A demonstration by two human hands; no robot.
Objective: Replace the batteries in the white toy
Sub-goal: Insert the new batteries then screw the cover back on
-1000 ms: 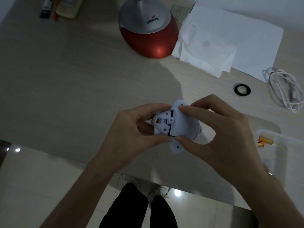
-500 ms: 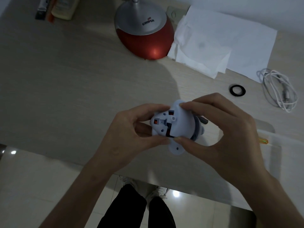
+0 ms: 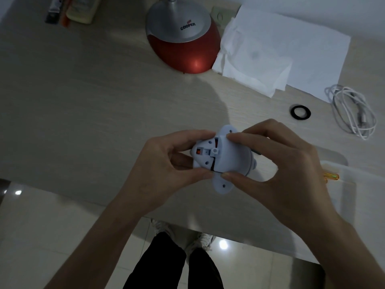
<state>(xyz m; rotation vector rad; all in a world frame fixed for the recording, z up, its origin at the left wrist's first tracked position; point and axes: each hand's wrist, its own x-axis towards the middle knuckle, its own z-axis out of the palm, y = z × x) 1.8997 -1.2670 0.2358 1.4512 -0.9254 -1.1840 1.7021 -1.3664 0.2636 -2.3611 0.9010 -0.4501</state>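
White toy (image 3: 227,157) held above the tabletop (image 3: 83,111) edge, between both hands. Left hand (image 3: 166,163) pinches its left end, right hand (image 3: 277,165) grips the body, thumb under, fingers on top. Behind: red lamp base (image 3: 183,44), tissues (image 3: 254,65), black ring (image 3: 300,112), white cable (image 3: 352,111). Orange item (image 3: 331,176) at right.

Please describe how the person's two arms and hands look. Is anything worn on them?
The left hand and right hand are bare: no gloves, rings, watch or bracelet show. Both forearms are uncovered as far as the frame's edge, so no sleeves are visible. Fingernails look short and unpainted.
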